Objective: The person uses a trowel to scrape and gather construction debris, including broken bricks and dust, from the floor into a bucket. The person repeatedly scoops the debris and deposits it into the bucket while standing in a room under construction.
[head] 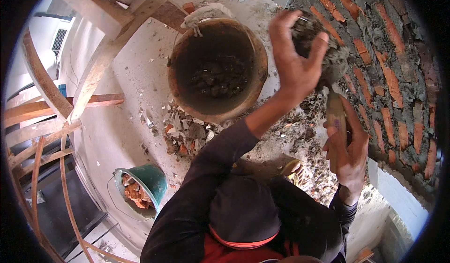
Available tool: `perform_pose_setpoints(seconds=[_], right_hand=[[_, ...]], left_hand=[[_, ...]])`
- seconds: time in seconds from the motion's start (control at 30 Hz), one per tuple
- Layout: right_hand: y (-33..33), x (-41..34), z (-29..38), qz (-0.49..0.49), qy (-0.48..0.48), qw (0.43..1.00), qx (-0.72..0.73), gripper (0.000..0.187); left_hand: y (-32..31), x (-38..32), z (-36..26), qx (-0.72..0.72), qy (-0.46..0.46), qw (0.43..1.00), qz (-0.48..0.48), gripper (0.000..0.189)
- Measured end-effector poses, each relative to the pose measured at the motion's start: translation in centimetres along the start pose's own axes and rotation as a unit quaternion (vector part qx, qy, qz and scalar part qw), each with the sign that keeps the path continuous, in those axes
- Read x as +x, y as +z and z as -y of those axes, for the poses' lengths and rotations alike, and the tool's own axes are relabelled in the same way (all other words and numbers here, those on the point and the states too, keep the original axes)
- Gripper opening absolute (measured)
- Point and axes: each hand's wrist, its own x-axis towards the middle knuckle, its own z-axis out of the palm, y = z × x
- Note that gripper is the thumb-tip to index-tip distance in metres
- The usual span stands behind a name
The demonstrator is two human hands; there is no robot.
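My left hand [299, 59] reaches up beside the brick wall, its thumb and fingers spread and curved around a blurred mass of wet grey mortar [334, 62]. Whether it grips that mortar or only touches it is not clear. Below it, my right hand [349, 143] is closed around the wooden handle of a trowel [336, 117]; the trowel's blade is hidden by mortar. The wall [390, 76] beside both hands has red bricks with rough grey mortar between them. Left of my left hand stands a large round bucket [262, 73] with dark, crumbly mortar [219, 76] inside.
Broken rubble [186, 131] lies below the large bucket. A green bucket [158, 185] holding brick pieces [137, 192] leans at the lower left. Wooden framework [95, 66] stands at the left. Mortar crumbs [309, 150] cover the floor along the wall. A dark cap [244, 210] shows at bottom centre.
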Motion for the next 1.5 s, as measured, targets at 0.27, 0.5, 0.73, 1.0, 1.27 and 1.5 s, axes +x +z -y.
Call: perform_pose_setpoints(seconds=[0.27, 0.5, 0.73, 1.0, 1.27, 1.5], right_hand=[[3.5, 3.0, -2.1, -0.062, -0.336, 0.908, -0.241, 0.047], [-6.2, 4.9, -18.3, -0.158, -0.144, 0.885, -0.414, 0.044], [-6.1, 7.9, -22.9, -0.147, -0.096, 0.852, -0.494, 0.055], [-6.9, 10.5, -24.5, -0.062, -0.108, 0.872, -0.474, 0.055], [-4.7, 14.9, -20.0, -0.092, -0.063, 0.863, -0.492, 0.052], [-5.1, 17.7, -19.6, -0.047, -0.072, 0.893, -0.441, 0.052]], left_hand=[[-14.0, 1.4, -1.3, 0.227, -0.185, 0.955, -0.054, 0.053], [-14.4, -3.9, -4.4, 0.173, -0.034, 0.981, 0.081, 0.053], [-8.8, -12.0, -1.1, 0.089, -0.074, 0.897, 0.427, 0.055], [-4.6, -16.3, 6.9, 0.205, -0.064, 0.852, 0.477, 0.069], [-3.3, -16.9, 7.8, 0.221, -0.051, 0.843, 0.488, 0.079], [-2.9, -15.2, 9.2, 0.243, -0.084, 0.846, 0.468, 0.077]])
